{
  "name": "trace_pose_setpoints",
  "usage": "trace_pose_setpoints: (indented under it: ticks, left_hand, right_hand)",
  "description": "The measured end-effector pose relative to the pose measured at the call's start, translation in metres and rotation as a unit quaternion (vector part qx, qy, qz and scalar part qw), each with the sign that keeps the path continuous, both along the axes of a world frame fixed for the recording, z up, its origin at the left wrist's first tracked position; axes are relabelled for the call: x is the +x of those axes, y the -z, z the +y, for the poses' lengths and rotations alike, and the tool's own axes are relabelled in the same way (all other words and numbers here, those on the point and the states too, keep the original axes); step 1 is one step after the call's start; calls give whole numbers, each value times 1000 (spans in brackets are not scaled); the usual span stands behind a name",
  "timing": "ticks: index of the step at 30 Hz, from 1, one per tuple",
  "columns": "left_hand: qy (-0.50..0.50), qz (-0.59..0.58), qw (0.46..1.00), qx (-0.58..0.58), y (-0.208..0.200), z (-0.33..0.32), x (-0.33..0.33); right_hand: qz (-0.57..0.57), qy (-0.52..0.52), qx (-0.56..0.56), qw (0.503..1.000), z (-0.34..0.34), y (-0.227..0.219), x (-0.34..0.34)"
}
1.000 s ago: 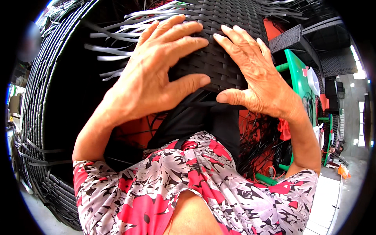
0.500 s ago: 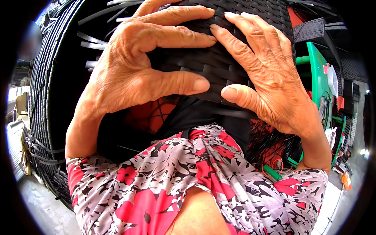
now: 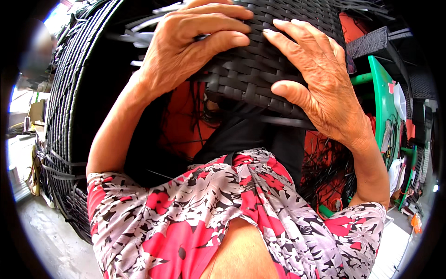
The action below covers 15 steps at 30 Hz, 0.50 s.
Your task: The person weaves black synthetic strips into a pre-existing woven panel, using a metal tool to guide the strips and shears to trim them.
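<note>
A black piece woven from flat plastic strips (image 3: 251,76) lies in front of me, its near corner over my lap. My left hand (image 3: 186,46) is over its left side, thumb and fingers drawn together in a pinch; whatever is between them is hidden. Loose strip ends (image 3: 139,35) stick out to the left behind that hand. On the weave's right side rests my right hand (image 3: 316,76), fingers stretched forward and thumb apart near the front edge, gripping nothing.
A large bundle of dark strips (image 3: 76,116), tied with bands, stands at my left. Right of me is a green plastic stool or chair part (image 3: 380,102) with items on it. Tangled black strips (image 3: 325,172) lie over a red surface (image 3: 183,125) below.
My left hand has moved forward and closed from a wide spread into a pinch, uncovering the weave's near left corner. The right hand stays spread on the weave with little shift.
</note>
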<state>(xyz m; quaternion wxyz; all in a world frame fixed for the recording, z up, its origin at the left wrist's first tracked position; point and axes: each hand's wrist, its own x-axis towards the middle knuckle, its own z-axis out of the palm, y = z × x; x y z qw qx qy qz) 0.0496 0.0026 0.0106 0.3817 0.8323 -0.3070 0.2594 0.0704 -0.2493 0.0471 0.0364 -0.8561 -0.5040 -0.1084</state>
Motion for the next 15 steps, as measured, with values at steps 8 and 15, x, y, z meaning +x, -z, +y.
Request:
trace_pose_setpoints:
  ticks: [8,15]
  left_hand:
    - [-120,22,952,280,-26,-42,-42]
    - [-1,51,949,312,-35,-69,-25]
  right_hand:
    - [201,42,241,948,-44,-15,10]
    - [142,37,132,980,-69,14,-2]
